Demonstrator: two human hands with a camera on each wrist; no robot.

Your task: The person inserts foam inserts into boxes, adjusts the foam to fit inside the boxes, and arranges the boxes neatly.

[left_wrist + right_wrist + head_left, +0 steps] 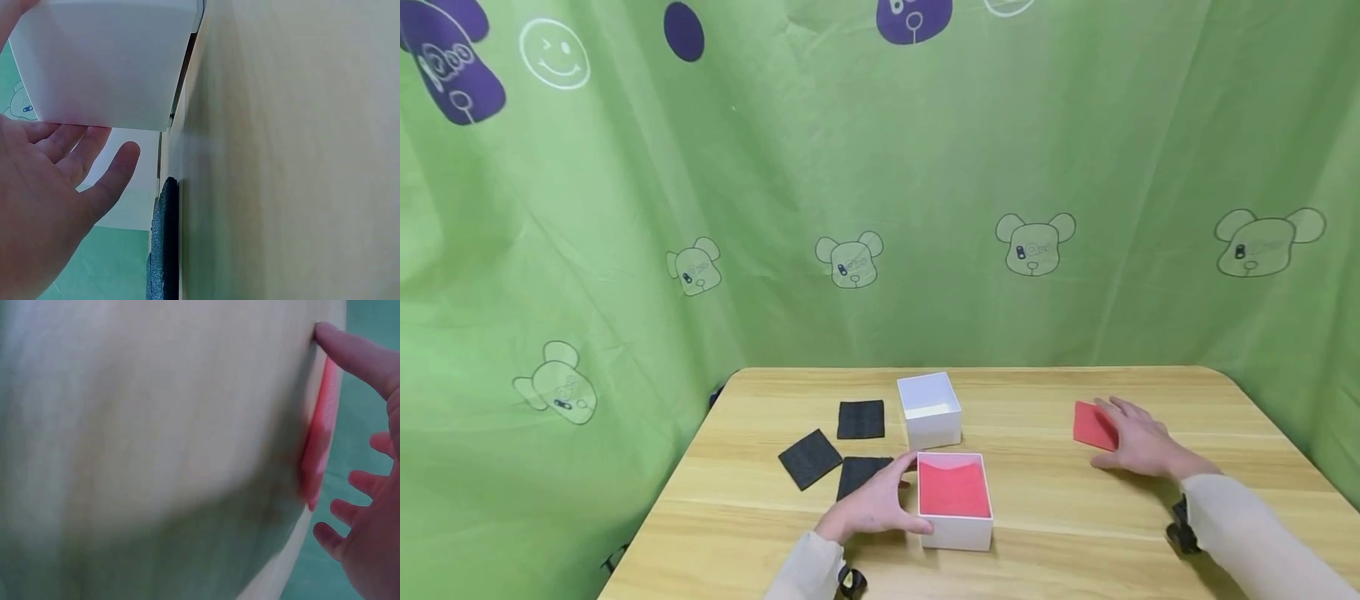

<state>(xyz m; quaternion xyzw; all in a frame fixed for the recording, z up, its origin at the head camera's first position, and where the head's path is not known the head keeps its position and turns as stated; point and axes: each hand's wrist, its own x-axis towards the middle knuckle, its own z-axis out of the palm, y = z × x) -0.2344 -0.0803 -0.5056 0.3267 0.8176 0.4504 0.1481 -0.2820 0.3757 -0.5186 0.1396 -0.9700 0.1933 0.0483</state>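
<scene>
My left hand [874,502] holds a white open box [957,533] by its left side, thumb at the front corner and index finger at the back corner. Inside that box lies a red square piece [953,490], which looks like felt. In the left wrist view several fingers are against the box wall [106,69]. Over to the right, my right hand [1138,442] hovers with spread fingers above another red square [1092,425] on the table. Its thumb [359,356] reaches down near the tabletop in the right wrist view, beside the red square's edge [320,437].
A second white box [934,432] stands open just behind the first. Three black squares lie to the left: one at the back [861,419], one turned diagonally [810,458], one partly behind my left hand [856,473]. A green curtain [925,317] hangs behind the wooden table [1037,517].
</scene>
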